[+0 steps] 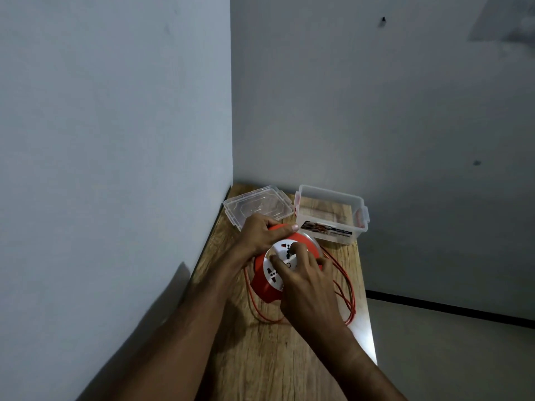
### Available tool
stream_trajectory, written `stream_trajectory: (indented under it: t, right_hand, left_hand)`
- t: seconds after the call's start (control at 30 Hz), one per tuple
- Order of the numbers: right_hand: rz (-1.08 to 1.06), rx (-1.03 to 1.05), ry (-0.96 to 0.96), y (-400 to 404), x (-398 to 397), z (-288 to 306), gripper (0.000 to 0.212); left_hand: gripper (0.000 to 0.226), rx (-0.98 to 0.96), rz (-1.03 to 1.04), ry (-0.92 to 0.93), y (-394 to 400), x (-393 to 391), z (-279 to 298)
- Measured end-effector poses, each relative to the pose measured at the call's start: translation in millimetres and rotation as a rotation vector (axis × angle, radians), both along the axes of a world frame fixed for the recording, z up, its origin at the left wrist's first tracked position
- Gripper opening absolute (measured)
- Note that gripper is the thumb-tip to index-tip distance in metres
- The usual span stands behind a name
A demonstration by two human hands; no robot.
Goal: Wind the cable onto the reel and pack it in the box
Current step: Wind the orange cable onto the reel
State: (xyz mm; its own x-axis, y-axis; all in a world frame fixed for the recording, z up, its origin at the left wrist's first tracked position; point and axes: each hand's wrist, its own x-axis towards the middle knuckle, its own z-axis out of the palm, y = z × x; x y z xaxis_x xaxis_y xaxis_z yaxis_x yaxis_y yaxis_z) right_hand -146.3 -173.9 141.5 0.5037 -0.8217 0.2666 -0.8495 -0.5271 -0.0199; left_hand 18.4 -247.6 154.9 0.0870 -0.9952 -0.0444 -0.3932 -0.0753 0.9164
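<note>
A red cable reel (262,282) with a white socket face (279,256) lies tilted on the wooden table (275,357). My left hand (260,234) grips its red handle at the upper rim. My right hand (307,280) lies on the white face with the fingertips pressed on it. Loose red cable (346,287) loops on the table right of the reel and trails under my right wrist toward the front. The clear plastic box (331,214) stands open and empty behind the reel.
The box's clear lid (256,205) lies flat to the left of the box, by the wall corner. Walls close in on the left and behind. The table's right edge (367,308) drops to the floor.
</note>
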Motion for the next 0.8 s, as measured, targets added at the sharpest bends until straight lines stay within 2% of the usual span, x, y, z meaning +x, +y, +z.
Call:
stream_trajectory:
  t: [0.1, 0.23, 0.33, 0.5, 0.7, 0.8]
  right_hand:
    - [0.038, -0.025, -0.027, -9, -4, 8, 0.089]
    - [0.099, -0.042, -0.105, -31, -6, 25, 0.073]
    - [0.115, -0.066, -0.167, -44, -4, 31, 0.066]
    - [-0.033, -0.047, -0.366, -43, 8, 38, 0.062]
    - [-0.265, 0.133, -0.724, -34, 19, 44, 0.061]
    - [-0.285, 0.179, -0.834, -34, 20, 45, 0.048]
  left_hand:
    - [0.036, -0.016, -0.011, -0.021, -3, -3, 3]
    - [0.042, -0.055, 0.004, -0.023, -11, -4, 12]
    - [0.037, -0.069, 0.008, -0.039, -16, -1, 23]
    - [0.039, -0.114, 0.056, -0.030, -20, 2, 32]
    - [0.037, -0.168, 0.040, 0.010, -22, -2, 39]
    - [0.036, -0.177, 0.001, 0.004, -22, -4, 41]
